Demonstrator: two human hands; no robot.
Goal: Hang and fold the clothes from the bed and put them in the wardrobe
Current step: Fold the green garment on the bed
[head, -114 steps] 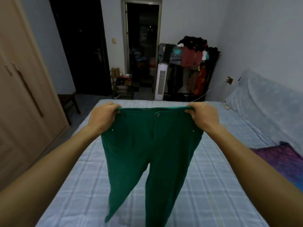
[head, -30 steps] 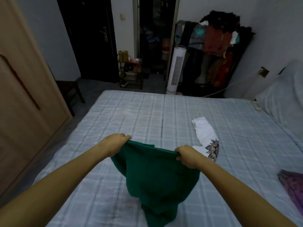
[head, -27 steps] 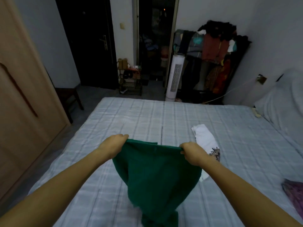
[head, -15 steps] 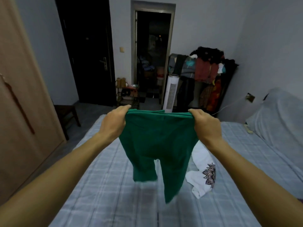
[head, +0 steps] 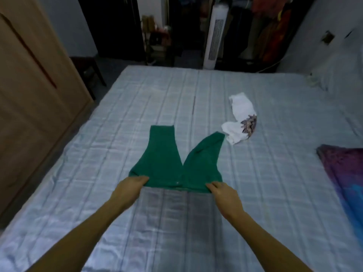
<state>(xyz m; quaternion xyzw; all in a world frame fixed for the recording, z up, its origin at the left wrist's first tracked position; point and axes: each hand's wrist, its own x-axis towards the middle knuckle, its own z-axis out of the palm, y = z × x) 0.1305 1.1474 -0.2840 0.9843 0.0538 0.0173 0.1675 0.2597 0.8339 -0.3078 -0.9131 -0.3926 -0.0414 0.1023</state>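
Lowered flat at centre frame, green trousers (head: 163, 160); left hand (head: 128, 189) and right hand (head: 225, 195) pinch waistband corners; splayed legs should meet before folding.

Person, as seen from the head camera: two arms only.

- Left hand (head: 130, 186): bare, uncovered at the back and at the wrist. Fingers (head: 141, 178) are blurred, nail detail unreadable.
- Right hand (head: 225, 193): bare, uncovered at the back and at the wrist. Fingers (head: 213, 185) are blurred in the same way.
- Left forearm (head: 78, 232): bare along its whole visible length, slim at the wrist, broadening towards the picture's lower edge.
- Right forearm (head: 275, 238): bare along its whole visible length, same taper.
- Clothing: out of view.
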